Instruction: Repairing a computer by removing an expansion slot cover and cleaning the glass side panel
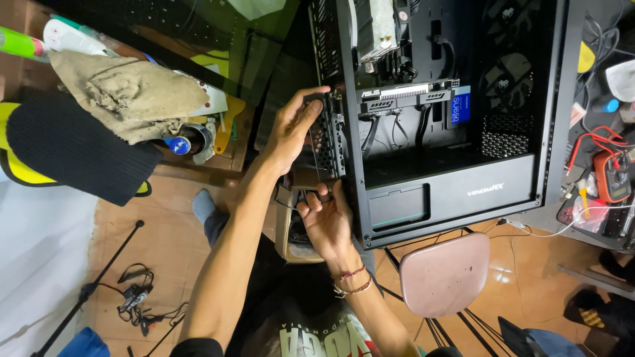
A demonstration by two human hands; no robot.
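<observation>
A black computer case (456, 192) lies open on its side, showing a graphics card (407, 96) and cables inside. My left hand (291, 129) reaches to the rear panel of the case (329, 142), fingers spread against the perforated metal by the slot area. My right hand (325, 221) is just below it at the lower rear corner, fingers curled near the panel edge; whether it pinches something small is unclear. Bracelets circle my right wrist.
A pink stool (444, 274) stands under the case. A dirty cloth (126, 96) and black fabric (73, 149) lie at the left. An orange multimeter (612, 175) with red leads sits at the right. Cables (135, 301) and a thin rod lie on the floor.
</observation>
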